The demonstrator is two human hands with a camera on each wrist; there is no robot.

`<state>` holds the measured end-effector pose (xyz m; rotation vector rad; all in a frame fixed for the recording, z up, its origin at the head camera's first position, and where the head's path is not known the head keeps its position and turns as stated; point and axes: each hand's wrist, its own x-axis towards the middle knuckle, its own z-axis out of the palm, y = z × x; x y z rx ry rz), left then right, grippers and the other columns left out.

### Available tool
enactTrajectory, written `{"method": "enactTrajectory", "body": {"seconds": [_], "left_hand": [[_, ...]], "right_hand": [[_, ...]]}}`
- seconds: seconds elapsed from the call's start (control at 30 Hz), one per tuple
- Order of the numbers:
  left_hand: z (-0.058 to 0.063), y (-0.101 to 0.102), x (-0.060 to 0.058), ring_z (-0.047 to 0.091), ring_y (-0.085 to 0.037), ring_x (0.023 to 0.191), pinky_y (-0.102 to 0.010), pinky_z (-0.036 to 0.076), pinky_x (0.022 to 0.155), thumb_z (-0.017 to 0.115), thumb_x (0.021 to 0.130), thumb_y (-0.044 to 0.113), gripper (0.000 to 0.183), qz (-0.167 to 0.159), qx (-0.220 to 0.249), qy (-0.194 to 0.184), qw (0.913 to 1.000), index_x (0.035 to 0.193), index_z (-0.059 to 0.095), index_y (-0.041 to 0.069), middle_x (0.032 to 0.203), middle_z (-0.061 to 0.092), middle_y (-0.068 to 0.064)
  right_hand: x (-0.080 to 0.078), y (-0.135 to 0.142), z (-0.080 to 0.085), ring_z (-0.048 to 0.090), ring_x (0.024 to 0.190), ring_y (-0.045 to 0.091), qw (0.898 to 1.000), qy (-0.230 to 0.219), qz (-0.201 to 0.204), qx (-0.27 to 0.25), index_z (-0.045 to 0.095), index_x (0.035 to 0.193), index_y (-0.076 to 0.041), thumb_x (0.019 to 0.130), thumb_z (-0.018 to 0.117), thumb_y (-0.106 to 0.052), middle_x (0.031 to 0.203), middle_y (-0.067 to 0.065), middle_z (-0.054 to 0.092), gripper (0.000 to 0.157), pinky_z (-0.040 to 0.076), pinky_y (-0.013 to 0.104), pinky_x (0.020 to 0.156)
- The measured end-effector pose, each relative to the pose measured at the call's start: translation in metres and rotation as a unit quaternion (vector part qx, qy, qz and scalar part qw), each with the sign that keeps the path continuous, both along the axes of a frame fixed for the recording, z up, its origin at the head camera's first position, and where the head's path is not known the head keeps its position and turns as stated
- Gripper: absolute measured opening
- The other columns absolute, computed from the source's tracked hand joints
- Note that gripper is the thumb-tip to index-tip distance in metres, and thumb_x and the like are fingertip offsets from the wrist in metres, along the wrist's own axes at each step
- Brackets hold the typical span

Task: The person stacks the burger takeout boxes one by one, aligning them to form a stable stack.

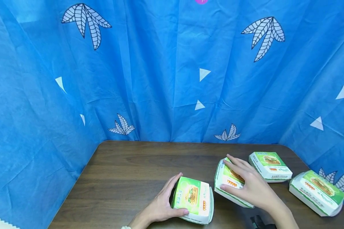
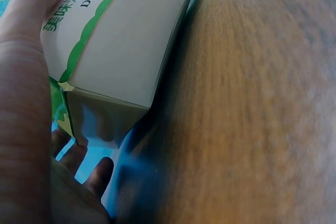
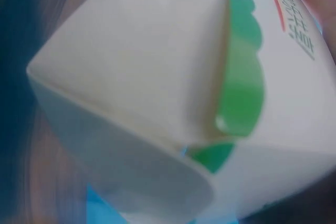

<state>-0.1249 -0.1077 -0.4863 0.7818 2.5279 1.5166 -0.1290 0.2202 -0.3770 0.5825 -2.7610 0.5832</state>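
My left hand [image 1: 161, 205] grips a green-and-white hamburger box [image 1: 191, 198], thumb along its near side and fingers on the far side. In the left wrist view the thumb [image 2: 37, 3] lies on the printed side of this box [image 2: 126, 40], its underside close over the wood. To the right, my right hand [image 1: 253, 184] holds a second hamburger box [image 1: 222, 175] between thumb and fingers, its palm partly covering the burger picture. That box is tilted in the head view. Its white side and green scalloped flap [image 3: 241, 77] fill the right wrist view.
Two more hamburger boxes stand on the right of the table, one behind my right hand [image 1: 270, 165] and one at the right edge [image 1: 316, 194]. The dark wooden table [image 1: 126, 171] is bordered by a blue patterned curtain [image 1: 160, 79]. A black object [image 1: 261, 222] shows beside the right wrist.
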Motion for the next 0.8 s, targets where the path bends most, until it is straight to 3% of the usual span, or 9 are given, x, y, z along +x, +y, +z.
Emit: {"method": "enactTrajectory", "body": {"seconds": [0.8], "left_hand": [[0.000,-0.001,0.000,0.039,-0.018,0.143,-0.051,0.040,0.113,0.085,0.081,0.050,0.109,0.003,-0.007,0.007,0.9999,0.164,0.014,0.041,0.165,0.028,0.008]], "right_hand": [[-0.004,-0.038,-0.008,0.047,0.141,0.034,0.998,0.011,0.062,-0.010,0.060,0.147,-0.026,0.082,0.074,-0.070,0.160,-0.001,0.046,0.079,0.046,0.067,0.099]]}}
